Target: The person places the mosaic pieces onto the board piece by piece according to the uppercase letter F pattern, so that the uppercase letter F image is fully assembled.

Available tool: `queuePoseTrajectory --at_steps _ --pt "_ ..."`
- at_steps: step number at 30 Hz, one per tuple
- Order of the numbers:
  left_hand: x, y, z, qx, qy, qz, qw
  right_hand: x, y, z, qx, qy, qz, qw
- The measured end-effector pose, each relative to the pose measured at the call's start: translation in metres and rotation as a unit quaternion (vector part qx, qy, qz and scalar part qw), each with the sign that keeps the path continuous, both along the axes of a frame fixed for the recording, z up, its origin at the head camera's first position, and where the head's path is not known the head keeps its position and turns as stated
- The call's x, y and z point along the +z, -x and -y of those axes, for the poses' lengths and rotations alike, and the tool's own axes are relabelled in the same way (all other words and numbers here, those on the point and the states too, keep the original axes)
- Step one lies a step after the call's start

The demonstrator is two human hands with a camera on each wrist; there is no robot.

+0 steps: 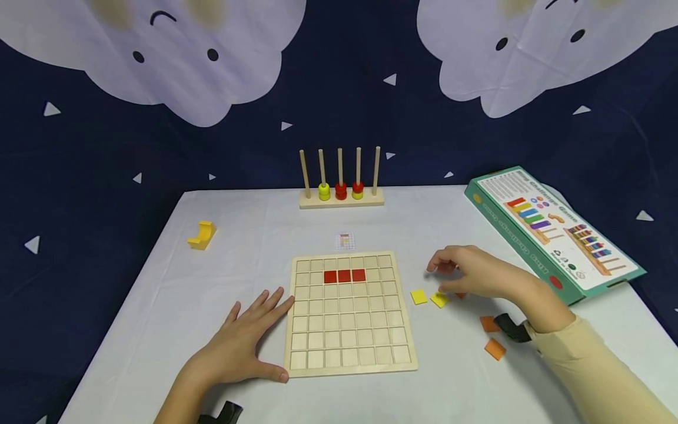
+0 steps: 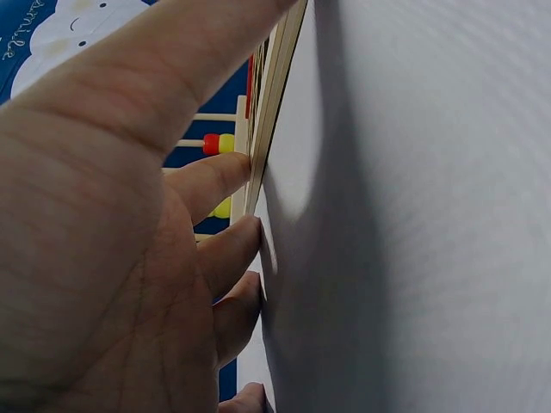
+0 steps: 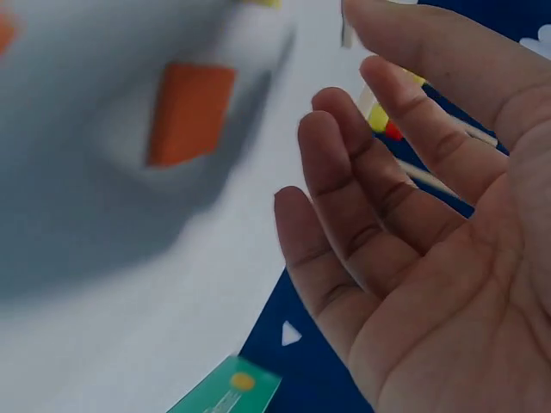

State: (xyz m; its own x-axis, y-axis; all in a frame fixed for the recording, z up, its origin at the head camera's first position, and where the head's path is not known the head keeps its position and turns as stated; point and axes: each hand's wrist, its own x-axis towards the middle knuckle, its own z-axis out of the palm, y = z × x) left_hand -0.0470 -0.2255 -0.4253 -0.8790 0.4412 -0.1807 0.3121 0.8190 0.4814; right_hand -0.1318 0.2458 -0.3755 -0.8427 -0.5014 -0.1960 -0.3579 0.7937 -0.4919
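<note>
The wooden board (image 1: 348,339) lies flat in the lower middle of the frame, right in front of the person, I think so both hands can get to it. The left hand (image 1: 241,344) is at the board's left edge, with its fingers spread wide. Its thumb is by the bottom corner and its pointer finger is higher up, and it holds nothing. I guess it is there so the board won't slide.

Three red tiles (image 1: 344,275) sit side by side in little squares near the top of the board. The squares look made to keep tiles in neat rows.

The right hand (image 1: 474,271) hangs over the loose tiles, right of the middle. Its fingers are a bit bent, with a gap to the thumb, and I see nothing in its palm. I can't tell if the thumb touches a tile. Two yellow tiles (image 1: 418,297) lie under and beside it, and orange tiles (image 1: 495,349) lie lower right, maybe kept there to be easy to grab.

A tiny card (image 1: 345,241) sits just above the board, perhaps so it is easy to peek at
</note>
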Motion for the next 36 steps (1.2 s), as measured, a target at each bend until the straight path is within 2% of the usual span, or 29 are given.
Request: queuePoseTrajectory --at_steps 6,13,36 --pt "0.000 -0.001 0.000 0.001 -0.001 0.002 1.0000 -0.005 -0.009 -0.023 -0.011 0.002 0.011 0.9999" --pt "0.001 -0.001 0.000 0.002 -0.001 0.002 1.0000 -0.011 -0.011 -0.040 -0.028 0.003 0.036 0.9989" --pt "0.000 0.000 0.000 0.003 -0.001 0.006 1.0000 -0.025 -0.010 -0.050 -0.034 0.031 0.025 0.9986"
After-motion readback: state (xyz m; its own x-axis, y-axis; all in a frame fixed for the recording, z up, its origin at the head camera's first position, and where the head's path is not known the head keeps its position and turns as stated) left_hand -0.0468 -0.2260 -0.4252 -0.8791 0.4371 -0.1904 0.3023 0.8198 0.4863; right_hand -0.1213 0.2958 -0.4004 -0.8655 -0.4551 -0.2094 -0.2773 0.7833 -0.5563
